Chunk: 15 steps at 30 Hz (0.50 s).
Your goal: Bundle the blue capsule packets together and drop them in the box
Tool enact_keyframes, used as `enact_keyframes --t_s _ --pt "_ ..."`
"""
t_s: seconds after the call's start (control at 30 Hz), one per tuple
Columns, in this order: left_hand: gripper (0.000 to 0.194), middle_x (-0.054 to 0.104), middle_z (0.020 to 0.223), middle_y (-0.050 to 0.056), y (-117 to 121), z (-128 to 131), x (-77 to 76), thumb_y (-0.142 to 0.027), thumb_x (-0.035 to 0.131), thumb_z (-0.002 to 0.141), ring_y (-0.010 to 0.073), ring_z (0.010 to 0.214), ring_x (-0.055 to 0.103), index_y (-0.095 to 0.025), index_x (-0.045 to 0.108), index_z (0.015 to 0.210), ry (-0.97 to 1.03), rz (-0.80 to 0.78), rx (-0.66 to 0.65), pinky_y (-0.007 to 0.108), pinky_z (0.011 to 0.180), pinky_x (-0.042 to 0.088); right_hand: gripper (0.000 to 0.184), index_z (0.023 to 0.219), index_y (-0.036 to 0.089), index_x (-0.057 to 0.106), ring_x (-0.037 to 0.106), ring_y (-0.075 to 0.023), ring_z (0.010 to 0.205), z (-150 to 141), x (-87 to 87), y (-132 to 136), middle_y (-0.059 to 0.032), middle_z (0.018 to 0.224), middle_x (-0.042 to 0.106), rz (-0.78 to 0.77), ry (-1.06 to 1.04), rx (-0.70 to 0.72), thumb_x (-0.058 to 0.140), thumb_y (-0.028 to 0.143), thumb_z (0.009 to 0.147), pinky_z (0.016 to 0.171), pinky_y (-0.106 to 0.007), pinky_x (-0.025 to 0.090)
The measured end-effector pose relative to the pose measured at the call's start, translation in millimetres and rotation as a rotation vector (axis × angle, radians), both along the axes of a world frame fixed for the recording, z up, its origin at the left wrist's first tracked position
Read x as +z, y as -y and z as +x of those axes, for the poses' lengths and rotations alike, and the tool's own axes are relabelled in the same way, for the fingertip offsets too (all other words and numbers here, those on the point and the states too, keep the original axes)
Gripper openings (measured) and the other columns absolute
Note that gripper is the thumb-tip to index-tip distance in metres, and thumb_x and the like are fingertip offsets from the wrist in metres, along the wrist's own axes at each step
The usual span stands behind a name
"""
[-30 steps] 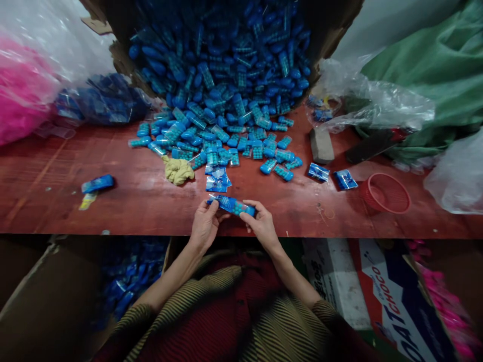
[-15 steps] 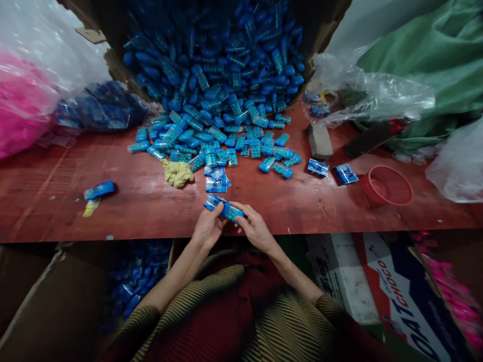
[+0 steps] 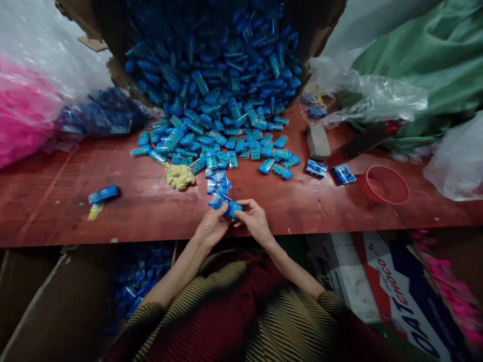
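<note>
Near the front edge of the table, my left hand (image 3: 212, 226) is closed, its thumb pressing on a small blue bottle (image 3: 231, 207) and a shiny printed blue film sleeve (image 3: 216, 202). My right hand (image 3: 257, 222) pinches the bottle's right end between thumb and fingers. Whether the sleeve is around the bottle or only against it, I cannot tell. Just beyond my hands lies a short row of flat printed sleeves (image 3: 218, 186). Behind them, a large heap of similar bottles (image 3: 211, 123), clear with blue beads inside, spills from a cardboard box (image 3: 319, 30).
A yellow cloth (image 3: 179, 177) lies left of the sleeves, with a wrapped blue bottle (image 3: 103, 194) farther left. To the right are a grey block (image 3: 317, 142), two blue packets (image 3: 316, 169) and a red basket (image 3: 387, 186). Boxes (image 3: 343, 281) stand below the table edge.
The bottle has turned in my fingers, so its beads no longer show. My right hand has shifted slightly up and left, closer to my left hand.
</note>
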<state>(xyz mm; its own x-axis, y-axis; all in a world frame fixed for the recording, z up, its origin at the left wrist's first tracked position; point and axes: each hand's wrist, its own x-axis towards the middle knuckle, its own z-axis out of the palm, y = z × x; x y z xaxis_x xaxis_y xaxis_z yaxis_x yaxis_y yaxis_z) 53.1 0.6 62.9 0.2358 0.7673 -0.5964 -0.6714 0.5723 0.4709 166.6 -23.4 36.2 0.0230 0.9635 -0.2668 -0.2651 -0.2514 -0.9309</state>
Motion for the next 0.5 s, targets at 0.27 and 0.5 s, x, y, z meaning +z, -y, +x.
enact_keyframes --t_s 0.27,0.5 --pt "0.009 0.069 0.076 0.005 -6.3 -2.0 -3.4 -0.015 0.067 0.075 0.0131 0.066 0.063 -0.011 0.065 0.082 0.097 0.089 -0.095 0.023 0.061 0.051 0.064 0.123 0.027 0.049 0.056 -0.0077 0.056 13.0 2.4 -11.8 0.0043 0.083 0.057 0.062 0.028 0.137 0.074 0.029 0.064 0.046 -0.02 0.049" --pt "0.027 0.07 0.081 0.005 -15.1 -11.3 -5.4 -0.02 0.073 0.069 0.0151 0.068 0.064 -0.013 0.065 0.094 0.119 0.226 -0.236 0.026 0.066 0.051 0.086 0.14 0.026 0.036 0.045 -0.0039 0.044 19.0 12.6 -25.3 0.0072 0.07 0.058 0.057 0.042 0.319 0.075 0.021 0.064 0.038 -0.016 0.042"
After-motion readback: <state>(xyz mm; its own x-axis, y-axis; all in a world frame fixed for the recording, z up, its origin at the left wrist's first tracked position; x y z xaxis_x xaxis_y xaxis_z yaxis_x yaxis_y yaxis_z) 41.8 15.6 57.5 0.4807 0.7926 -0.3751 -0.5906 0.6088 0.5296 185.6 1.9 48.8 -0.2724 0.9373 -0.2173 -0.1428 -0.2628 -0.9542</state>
